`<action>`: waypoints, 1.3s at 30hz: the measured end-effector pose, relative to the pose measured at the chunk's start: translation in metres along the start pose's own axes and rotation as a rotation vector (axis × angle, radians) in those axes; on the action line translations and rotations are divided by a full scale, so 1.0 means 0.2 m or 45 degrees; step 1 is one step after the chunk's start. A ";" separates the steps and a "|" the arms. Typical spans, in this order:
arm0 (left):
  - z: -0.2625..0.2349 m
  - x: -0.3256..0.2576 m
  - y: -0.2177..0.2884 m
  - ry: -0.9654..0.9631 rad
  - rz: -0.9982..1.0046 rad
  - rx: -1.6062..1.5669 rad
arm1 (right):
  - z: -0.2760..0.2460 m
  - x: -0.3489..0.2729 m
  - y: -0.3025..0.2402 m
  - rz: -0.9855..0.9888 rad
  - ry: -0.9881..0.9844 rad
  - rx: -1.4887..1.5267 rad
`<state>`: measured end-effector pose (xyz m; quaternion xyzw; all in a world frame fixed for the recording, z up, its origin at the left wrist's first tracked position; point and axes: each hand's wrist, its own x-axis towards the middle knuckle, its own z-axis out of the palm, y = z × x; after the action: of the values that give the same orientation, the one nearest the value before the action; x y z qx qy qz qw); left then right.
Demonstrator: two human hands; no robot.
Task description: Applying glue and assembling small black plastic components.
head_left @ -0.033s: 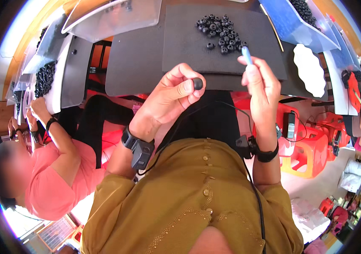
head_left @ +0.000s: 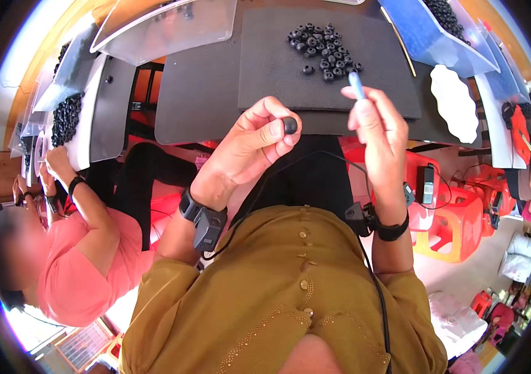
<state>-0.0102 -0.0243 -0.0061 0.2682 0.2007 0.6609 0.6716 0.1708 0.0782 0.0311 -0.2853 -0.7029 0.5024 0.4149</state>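
My left hand (head_left: 250,142) pinches a small black bead-like piece (head_left: 290,125) between thumb and fingertips, just off the table's near edge. To its right my right hand (head_left: 379,128) is closed on a slim pale-blue stick (head_left: 356,85), its end pointing up and away from me. Whether the stick is a pen or some tool handle I cannot tell. Beyond both hands, a loose pile of black pieces with holes (head_left: 323,50) lies on the dark mat (head_left: 265,68). The stick's end is close to the pile's near right edge in the picture.
A clear plastic bin (head_left: 172,37) stands at the far left, a blue bin (head_left: 430,37) with black pieces at the far right. A white wavy-edged sheet (head_left: 454,103) lies right of the mat, a thin wooden stick (head_left: 401,43) along it. A co-worker (head_left: 91,249) sits at left.
My right hand has shifted slightly left with the pale-blue stick. My left hand keeps the black piece in almost the same place.
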 end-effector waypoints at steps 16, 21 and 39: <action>0.05 0.16 0.60 0.476 0.582 1.648 | 0.04 -0.02 0.08 0.183 -0.012 0.468; -0.27 0.34 1.21 0.730 0.824 2.170 | 0.00 -0.08 0.12 0.277 -0.027 0.489; -0.16 0.56 0.12 -0.044 0.576 2.457 | 0.00 -0.17 0.16 0.393 0.075 0.464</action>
<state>-0.0438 0.0901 -0.0057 0.7419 0.5870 0.3230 0.0262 0.1879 0.0613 -0.0082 -0.3242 -0.5362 0.6700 0.3981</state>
